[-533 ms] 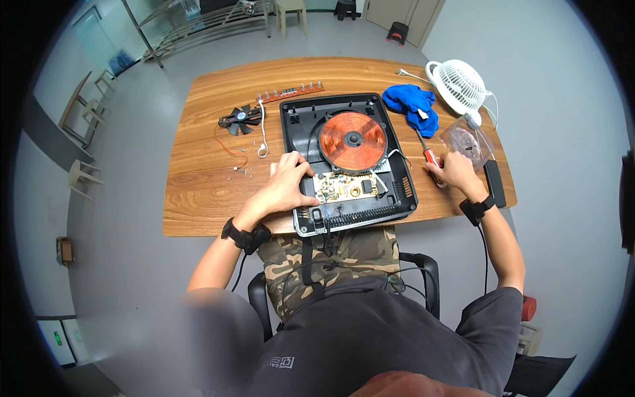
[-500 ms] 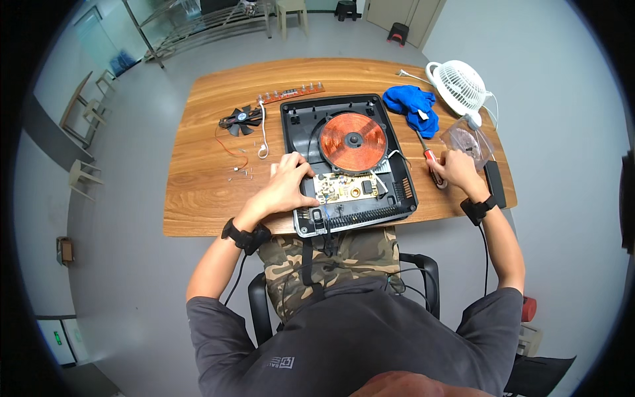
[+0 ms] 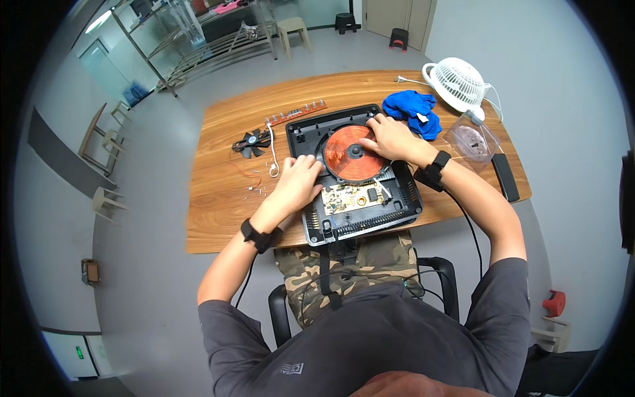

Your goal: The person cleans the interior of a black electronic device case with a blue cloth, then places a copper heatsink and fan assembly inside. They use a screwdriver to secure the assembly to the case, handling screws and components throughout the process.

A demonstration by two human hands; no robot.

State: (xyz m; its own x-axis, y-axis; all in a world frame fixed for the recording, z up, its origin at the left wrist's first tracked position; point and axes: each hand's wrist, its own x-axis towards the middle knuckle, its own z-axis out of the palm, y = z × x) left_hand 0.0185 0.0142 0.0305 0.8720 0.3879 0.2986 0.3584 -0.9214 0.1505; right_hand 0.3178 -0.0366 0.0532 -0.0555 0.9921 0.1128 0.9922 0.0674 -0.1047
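The opened black housing (image 3: pixel 305 149) of an induction cooker lies on the table in front of me. Inside it sits a round copper coil (image 3: pixel 340 159), with a pale circuit board (image 3: pixel 344 200) on its near side. My left hand (image 3: pixel 299 182) is curled over the housing's left edge, its fingertips beside the coil. Reaching in from the right, my right hand (image 3: pixel 391 140) grips the coil's upper right edge, thumb on the windings. The screwdriver cannot be seen now; my right forearm covers part of that area.
Left of the housing lie a small black fan (image 3: pixel 253 142), a strip board (image 3: pixel 296 112) with a white cable, and loose screws. At the right are a blue cloth (image 3: pixel 413 111), a white fan (image 3: pixel 458 83), a clear container (image 3: pixel 471 140) and a black bar (image 3: pixel 505 177).
My right hand has left the screwdriver and moved left onto the coil. My left hand has shifted slightly up along the housing's edge. The whole view has tilted a little.
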